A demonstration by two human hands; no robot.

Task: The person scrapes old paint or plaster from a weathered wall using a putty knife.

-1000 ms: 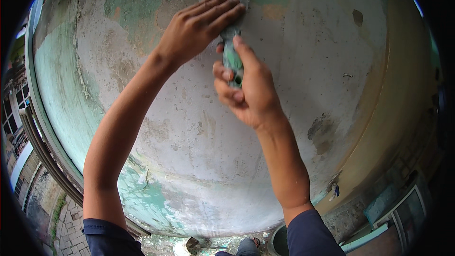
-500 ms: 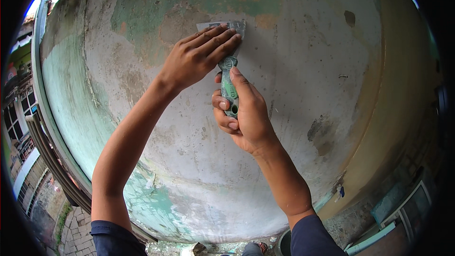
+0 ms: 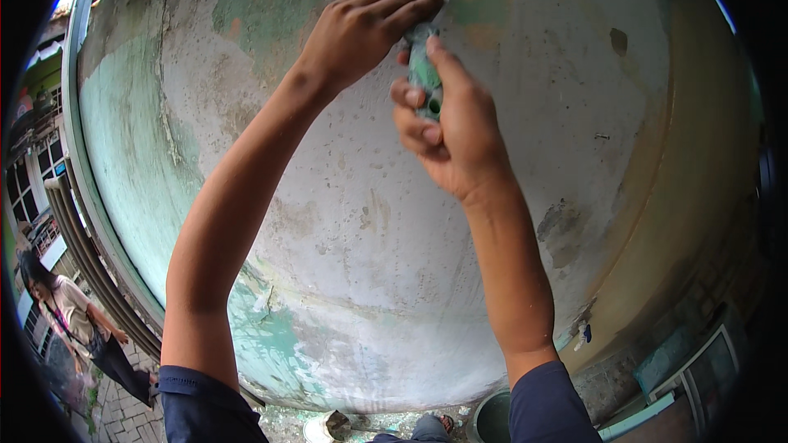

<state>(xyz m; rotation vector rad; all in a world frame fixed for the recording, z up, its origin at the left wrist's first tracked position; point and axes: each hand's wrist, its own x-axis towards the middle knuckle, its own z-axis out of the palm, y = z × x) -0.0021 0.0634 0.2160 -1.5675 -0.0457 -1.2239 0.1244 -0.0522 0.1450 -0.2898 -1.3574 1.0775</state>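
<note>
A wide-bladed scraper (image 3: 424, 74) with a worn green handle is held against the upper part of a patchy wall (image 3: 369, 213). My right hand (image 3: 460, 115) is closed round its handle, thumb along the top side. Across the blade lies my left hand (image 3: 361, 29), fingers stretched out flat and pressing it to the wall; only the blade's pale upper edge shows past the fingertips. Around the blade the wall has flaking green paint and orange-brown stains, with bare grey plaster below.
A white bucket (image 3: 325, 427) and a dark green bucket (image 3: 491, 420) stand at the wall's foot. A light frame (image 3: 698, 361) leans at the lower right. Brown pipes (image 3: 94, 250) run along the left edge, where a person (image 3: 74, 320) is on the paving.
Both my hands have slid the scraper up the wall and slightly right, over the green paint. A person has come into view at the lower left.
</note>
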